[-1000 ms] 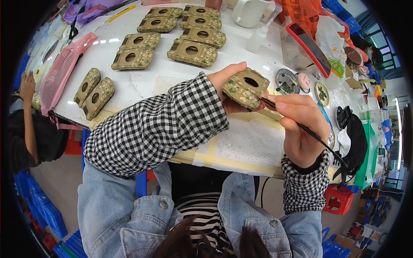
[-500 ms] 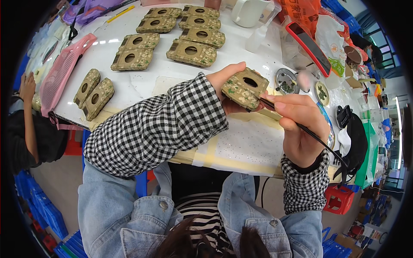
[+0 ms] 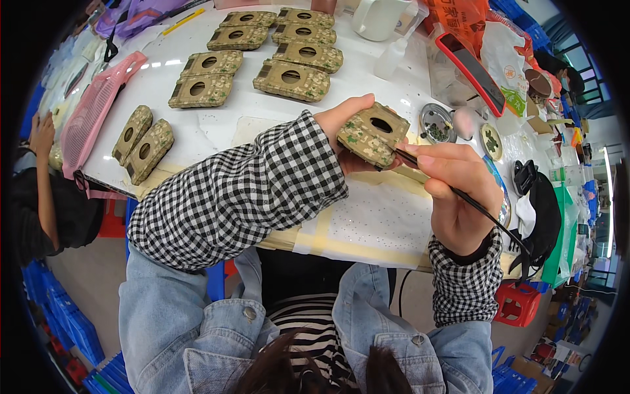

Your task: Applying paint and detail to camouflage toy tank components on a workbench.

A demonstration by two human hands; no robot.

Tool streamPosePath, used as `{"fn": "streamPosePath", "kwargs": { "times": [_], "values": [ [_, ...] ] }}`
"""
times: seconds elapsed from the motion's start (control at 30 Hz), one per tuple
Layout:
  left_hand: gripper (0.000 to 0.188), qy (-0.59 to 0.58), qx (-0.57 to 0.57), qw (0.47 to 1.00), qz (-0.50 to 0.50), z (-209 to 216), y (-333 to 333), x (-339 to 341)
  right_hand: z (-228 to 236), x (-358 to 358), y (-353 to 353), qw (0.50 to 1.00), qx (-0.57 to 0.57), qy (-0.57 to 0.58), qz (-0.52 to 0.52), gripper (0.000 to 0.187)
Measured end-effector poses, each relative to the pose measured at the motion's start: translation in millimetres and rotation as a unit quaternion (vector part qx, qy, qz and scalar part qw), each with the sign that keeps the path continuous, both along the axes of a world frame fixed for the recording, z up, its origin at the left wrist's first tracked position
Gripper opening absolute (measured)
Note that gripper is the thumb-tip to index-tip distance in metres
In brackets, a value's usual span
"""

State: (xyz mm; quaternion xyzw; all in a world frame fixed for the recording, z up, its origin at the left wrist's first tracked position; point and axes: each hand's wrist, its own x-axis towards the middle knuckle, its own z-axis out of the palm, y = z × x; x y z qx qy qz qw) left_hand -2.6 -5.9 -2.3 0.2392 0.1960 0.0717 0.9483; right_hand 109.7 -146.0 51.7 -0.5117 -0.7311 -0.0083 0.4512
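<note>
My left hand (image 3: pixel 344 121) is closed around a toy tank hull (image 3: pixel 373 136) in tan, green and brown camouflage, with an oval hole in its top. It is held up over the table's near part. My right hand (image 3: pixel 459 184) pinches a slender dark paintbrush (image 3: pixel 482 209), its long handle slanting down to the right. The brush's tip meets the hull's right-hand edge beside my fingertips, too small to make out clearly. Several matching hulls (image 3: pixel 292 80) stand in pairs on the white table to the left and behind, and one more pair (image 3: pixel 149 151) lies at the left edge.
Right of my hands are a round metal tin (image 3: pixel 438 123) with dark bits and a green-spotted round dish (image 3: pixel 491 142). A red-cased phone (image 3: pixel 471 75) leans behind them. A white jug (image 3: pixel 379 18) and small bottle (image 3: pixel 392 59) stand farther back. A pink mesh basket (image 3: pixel 98 115) and another person's arm (image 3: pixel 43 171) are left.
</note>
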Motion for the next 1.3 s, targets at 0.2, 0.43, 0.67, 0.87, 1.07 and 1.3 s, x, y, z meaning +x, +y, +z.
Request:
{"fn": "streamPosePath", "kwargs": {
  "times": [0.2, 0.43, 0.67, 0.87, 1.07, 1.3],
  "values": [
    [0.047, 0.008, 0.004, 1.000, -0.002, -1.0, 0.2, 0.0, -0.2, -0.7, 0.0, 1.000, -0.001, 0.010, -0.005, 0.020],
    [0.046, 0.006, 0.005, 1.000, -0.006, 0.8, 0.3, -0.4, -2.8, 2.1, 0.9, 1.000, 0.013, 0.025, 0.008, 0.020],
    [0.046, 0.001, -0.005, 1.000, 0.007, -1.3, -0.2, 1.0, -2.2, 1.8, 0.4, 1.000, 0.008, 0.008, 0.004, 0.023],
    [0.047, 0.008, -0.002, 1.000, 0.004, 0.5, -0.6, 0.2, -1.2, 1.1, 0.5, 1.000, 0.006, 0.005, 0.003, 0.022],
    [0.047, 0.010, -0.002, 1.000, 0.008, 1.5, -0.9, -0.2, -0.9, 1.4, 0.7, 1.000, 0.003, 0.003, 0.003, 0.022],
    [0.046, 0.010, -0.006, 1.000, 0.002, 2.8, -0.6, -0.6, -2.7, 3.0, 1.5, 1.000, 0.015, 0.006, 0.008, 0.022]
  ]
}}
